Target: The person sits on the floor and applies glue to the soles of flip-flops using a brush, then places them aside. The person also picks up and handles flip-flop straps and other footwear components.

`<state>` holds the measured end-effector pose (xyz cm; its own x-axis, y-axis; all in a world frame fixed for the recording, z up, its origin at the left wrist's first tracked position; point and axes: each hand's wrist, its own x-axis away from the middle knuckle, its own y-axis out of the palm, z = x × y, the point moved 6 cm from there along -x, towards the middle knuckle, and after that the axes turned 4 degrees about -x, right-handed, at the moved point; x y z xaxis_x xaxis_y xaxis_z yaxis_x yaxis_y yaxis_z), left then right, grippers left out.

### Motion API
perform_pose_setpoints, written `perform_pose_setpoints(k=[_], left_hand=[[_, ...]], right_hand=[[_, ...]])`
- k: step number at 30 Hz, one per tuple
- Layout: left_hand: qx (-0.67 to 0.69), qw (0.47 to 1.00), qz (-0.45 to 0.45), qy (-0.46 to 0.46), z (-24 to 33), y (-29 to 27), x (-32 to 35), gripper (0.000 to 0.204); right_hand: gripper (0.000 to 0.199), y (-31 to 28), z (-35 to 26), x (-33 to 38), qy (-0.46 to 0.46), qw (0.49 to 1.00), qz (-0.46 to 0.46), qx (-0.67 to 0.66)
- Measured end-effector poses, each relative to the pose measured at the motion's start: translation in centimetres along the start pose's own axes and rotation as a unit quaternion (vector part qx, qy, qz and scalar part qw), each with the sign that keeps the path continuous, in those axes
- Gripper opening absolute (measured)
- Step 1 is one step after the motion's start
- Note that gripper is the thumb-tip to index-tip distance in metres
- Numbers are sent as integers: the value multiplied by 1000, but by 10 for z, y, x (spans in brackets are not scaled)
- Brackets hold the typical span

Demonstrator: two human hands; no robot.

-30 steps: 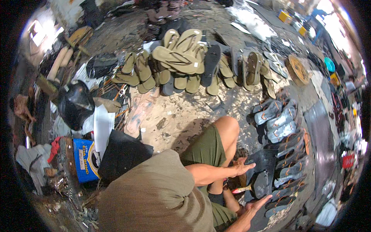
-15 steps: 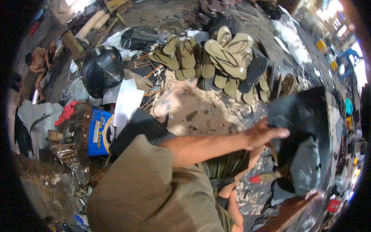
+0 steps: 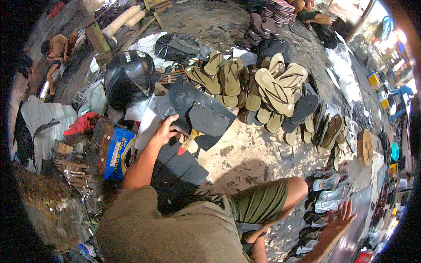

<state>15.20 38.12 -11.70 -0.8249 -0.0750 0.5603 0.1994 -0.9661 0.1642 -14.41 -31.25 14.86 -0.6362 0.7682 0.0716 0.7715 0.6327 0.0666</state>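
Observation:
My left hand (image 3: 164, 130) is closed on the edge of several stiff black sheets (image 3: 212, 117), rubber-like, with cut, curved outlines. They are raised over the pale floor patch, left of centre. Against their lower side, by the fingers, is a slim yellowish tool (image 3: 190, 141) with a red end; whether the fingers grip it too, I cannot tell. Below that hand lies another dark sheet (image 3: 180, 168), close to my body. My right hand (image 3: 340, 219) is out at the lower right, fingers spread and holding nothing, beside rows of sandals with grey-white soles (image 3: 326, 195).
Beige flip-flops (image 3: 276, 90) are heaped ahead, with a single black sole (image 3: 300, 113) on them. A black helmet (image 3: 129, 79) and a blue packet (image 3: 118, 151) sit at the left. A round wooden block (image 3: 364, 148) stands right. Other people are at the far edges.
The black sheets have swung from the right over to the left, with my left hand on them. My right hand has come into plain view, spread open. The view has shifted.

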Motion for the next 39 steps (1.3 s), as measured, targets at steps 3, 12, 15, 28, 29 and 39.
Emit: perform_pose_setpoints(k=[3, 12, 15, 28, 29, 39], left_hand=[[-102, 995, -9, -7, -2, -3, -16, 94], [-241, 907, 294, 182, 21, -17, 3, 99], [-237, 815, 373, 375, 88, 23, 72, 76], [-536, 714, -159, 422, -101, 324, 28, 56], [-579, 682, -122, 430, -104, 328, 20, 56], [-710, 567, -76, 411, -114, 362, 14, 57]], right_hand=[[74, 8, -4, -26, -5, 1000, -8, 25], [63, 8, 7, -66, -57, 987, -29, 150], [59, 2, -10, -50, -43, 986, 61, 150], [43, -12, 68, -117, 27, 992, 40, 117], [43, -14, 81, -127, 33, 992, 43, 117], [88, 47, 215, -332, 37, 968, 27, 248]])
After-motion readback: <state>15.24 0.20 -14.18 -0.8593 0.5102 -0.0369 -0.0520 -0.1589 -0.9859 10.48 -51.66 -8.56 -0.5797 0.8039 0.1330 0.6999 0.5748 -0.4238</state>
